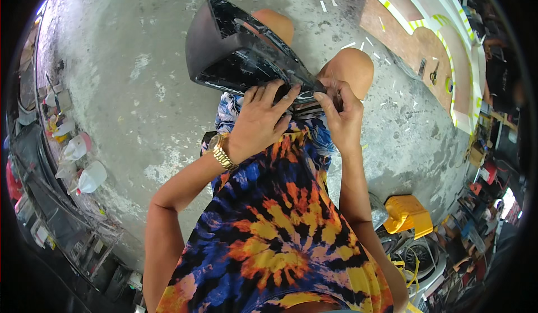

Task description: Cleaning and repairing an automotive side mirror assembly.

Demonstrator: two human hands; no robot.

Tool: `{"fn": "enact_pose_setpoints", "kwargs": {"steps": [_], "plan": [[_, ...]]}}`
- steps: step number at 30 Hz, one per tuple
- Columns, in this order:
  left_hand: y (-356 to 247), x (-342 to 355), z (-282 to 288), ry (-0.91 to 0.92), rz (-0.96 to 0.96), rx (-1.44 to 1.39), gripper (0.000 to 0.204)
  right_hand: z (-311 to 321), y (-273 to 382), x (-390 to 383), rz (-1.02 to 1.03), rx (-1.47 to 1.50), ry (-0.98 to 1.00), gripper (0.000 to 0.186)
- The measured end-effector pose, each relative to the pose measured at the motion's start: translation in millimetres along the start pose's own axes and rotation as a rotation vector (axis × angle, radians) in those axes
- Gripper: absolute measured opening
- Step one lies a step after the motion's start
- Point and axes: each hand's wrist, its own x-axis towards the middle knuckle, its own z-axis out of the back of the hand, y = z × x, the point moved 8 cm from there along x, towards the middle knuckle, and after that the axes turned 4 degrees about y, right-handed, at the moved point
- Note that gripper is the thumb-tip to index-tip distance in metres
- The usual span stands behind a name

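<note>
A hollow black plastic shell (246, 60), shaped like a vehicle fairing, rests tilted on my lap and knees. Its surface is dull with pale scuffs, and a long opening shows along its upper side. Across its near rim, my left hand (260, 111) grips with the fingers spread over the edge and the thumb below. My right hand (342, 108) pinches the shell's narrow right end between thumb and fingers. Whether a small piece also sits in that pinch is too hard to see. A gold watch (222, 151) is on my left wrist.
At the far right, a brown board (403, 35) carries a white curved form with yellow-green tape and scissors (434, 73). White scraps (409, 102) litter the concrete floor. Plastic jugs (92, 176) stand at left; a yellow container (406, 215) lies by my right elbow.
</note>
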Motion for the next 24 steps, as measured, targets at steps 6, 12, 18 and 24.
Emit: {"fn": "enact_pose_setpoints", "kwargs": {"steps": [6,12,18,24], "plan": [[4,12,-7,-0.091,0.039,-0.015,0.046,3,6,-2,0.082,-0.025,-0.016,0.024],[31,40,-14,-0.057,0.042,-0.377,0.019,3,3,-4,0.103,-0.008,-0.016,0.024],[34,48,-25,-0.125,-0.019,-0.313,0.018,4,-9,-2,0.115,-0.013,-0.001,0.025],[19,51,-21,-0.098,-0.087,-0.125,0.018,3,-1,-3,0.14,-0.001,0.0,0.024]]}}
